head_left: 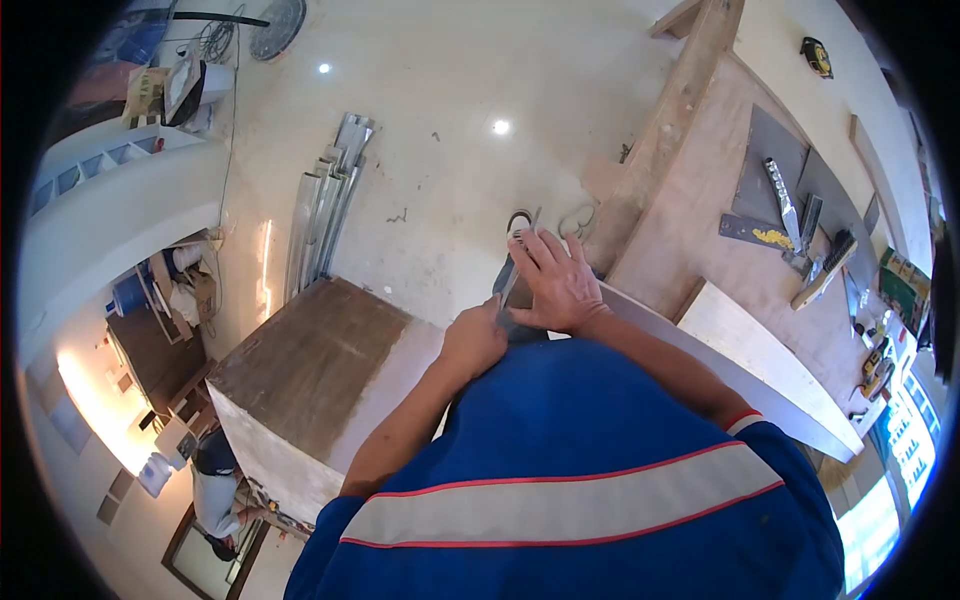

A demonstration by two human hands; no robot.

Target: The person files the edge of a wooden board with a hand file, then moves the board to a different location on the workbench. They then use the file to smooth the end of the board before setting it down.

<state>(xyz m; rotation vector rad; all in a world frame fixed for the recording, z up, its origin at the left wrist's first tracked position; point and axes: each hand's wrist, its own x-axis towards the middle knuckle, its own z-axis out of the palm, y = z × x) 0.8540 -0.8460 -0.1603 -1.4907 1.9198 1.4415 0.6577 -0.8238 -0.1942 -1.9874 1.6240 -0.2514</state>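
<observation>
My right hand [555, 282] lies flat with its fingers spread, pressing down on a small grey piece [503, 303] at the far end of a long pale board [740, 372]. A narrow metal strip [512, 280] runs along the left side of that hand. My left hand [474, 340] is closed in a fist at the strip's near end, beside the grey piece. What lies under the right palm is hidden. My blue shirt with a reflective stripe fills the bottom of the view.
A box with a dark brown top [310, 360] stands at my left. On the right, a plywood workbench [700, 230] carries scrapers, grey sheets and a brush; a yellow tape measure [818, 56] lies beyond it. Aluminium profiles [330, 205] lie on the pale floor. Another person stands at lower left.
</observation>
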